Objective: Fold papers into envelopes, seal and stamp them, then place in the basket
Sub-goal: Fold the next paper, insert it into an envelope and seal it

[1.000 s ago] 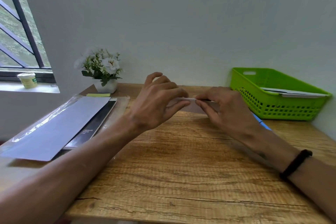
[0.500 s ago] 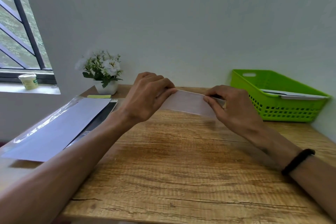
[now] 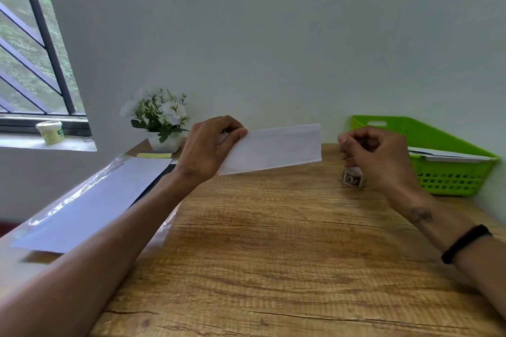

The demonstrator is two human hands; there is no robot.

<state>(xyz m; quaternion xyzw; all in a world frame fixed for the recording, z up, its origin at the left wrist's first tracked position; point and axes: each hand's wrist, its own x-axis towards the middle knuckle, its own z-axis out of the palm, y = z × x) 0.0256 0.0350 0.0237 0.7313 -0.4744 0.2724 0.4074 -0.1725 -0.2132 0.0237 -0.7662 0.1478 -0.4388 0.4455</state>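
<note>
- Risk, judged: folded paper (image 3: 271,149) held at one short end only, far end free in the air; sag, twist or a slip from the pinch likely if the grip eases.
- Risk, judged: fresh creases liable to spring open with nothing pressing them flat; entry into an envelope then harder.
- Risk, judged: small roll, probably stamps (image 3: 353,178), directly under the right fingers; knock or tip possible on the way down.
- Left hand (image 3: 209,149): fingers curled, thumb and fingertips pinching the paper's left end; strip raised off the table (image 3: 273,254), running rightward from the fingers.
- Right hand (image 3: 379,156): fingers curled loosely inward, clear of the paper's right end; possibly something small at the fingertips, cannot tell.
- Basket (image 3: 449,178): green, beyond the right fingers, white sheets already inside.
- Flat paper stack (image 3: 95,200): well left of the left fingers.
</note>
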